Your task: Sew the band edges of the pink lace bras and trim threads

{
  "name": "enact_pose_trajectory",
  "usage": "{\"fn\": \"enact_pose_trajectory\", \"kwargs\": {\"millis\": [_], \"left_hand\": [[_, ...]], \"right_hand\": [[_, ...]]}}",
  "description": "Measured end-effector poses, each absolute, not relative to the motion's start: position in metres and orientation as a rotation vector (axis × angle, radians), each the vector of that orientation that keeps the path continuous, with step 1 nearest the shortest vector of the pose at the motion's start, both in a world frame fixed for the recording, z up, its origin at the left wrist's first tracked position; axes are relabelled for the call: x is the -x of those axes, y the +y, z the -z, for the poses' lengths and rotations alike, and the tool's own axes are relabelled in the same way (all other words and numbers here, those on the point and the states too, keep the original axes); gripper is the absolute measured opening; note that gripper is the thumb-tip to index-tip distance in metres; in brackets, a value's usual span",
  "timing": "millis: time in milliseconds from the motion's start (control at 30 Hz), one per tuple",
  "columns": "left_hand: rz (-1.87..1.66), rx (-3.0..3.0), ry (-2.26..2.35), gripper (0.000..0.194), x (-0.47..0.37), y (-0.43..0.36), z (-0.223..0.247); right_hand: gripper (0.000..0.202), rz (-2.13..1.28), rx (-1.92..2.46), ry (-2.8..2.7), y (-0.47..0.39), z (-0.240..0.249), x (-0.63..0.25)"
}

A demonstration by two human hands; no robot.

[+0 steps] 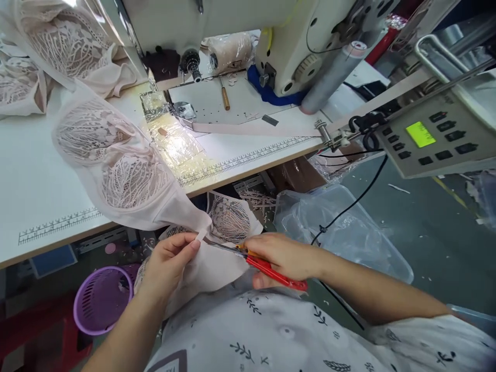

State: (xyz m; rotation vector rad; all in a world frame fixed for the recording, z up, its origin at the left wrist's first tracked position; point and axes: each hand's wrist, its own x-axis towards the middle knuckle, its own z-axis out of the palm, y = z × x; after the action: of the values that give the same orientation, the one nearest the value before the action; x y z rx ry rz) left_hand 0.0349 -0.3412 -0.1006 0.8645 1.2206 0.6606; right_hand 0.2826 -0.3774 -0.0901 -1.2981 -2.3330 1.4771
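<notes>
My left hand (170, 261) pinches the end of a pale pink lace bra (135, 181) between thumb and fingers, just off the table's front edge. The bra's cups lie across the white table. In my right hand (282, 256) is a pair of scissors (271, 271) with red and orange handles. Its blades point left and reach the fabric right beside my left fingertips; whether they are apart or together I cannot tell. More lace bra pieces (232, 219) hang below the table edge, near my lap.
A sewing machine (287, 57) stands on the table (34, 170), with a printed ruler along the front edge. A control box (437, 134) sits at right. Below are a purple basket (103, 299) and a clear plastic bin (349, 232). More lace bras (70, 41) lie at upper left.
</notes>
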Motion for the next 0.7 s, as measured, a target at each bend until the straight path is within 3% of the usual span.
{"fn": "enact_pose_trajectory", "kwargs": {"millis": [200,700], "left_hand": [[-0.640,-1.103,1.193,0.025,-0.039,-0.346,0.096],[-0.609,-1.141,1.240,0.032,-0.046,-0.349,0.090]], "right_hand": [[0.042,-1.557,1.441,-2.314,-0.392,0.102,-0.275],[0.048,-1.479,1.503,-2.247,-0.392,0.110,-0.259]]}}
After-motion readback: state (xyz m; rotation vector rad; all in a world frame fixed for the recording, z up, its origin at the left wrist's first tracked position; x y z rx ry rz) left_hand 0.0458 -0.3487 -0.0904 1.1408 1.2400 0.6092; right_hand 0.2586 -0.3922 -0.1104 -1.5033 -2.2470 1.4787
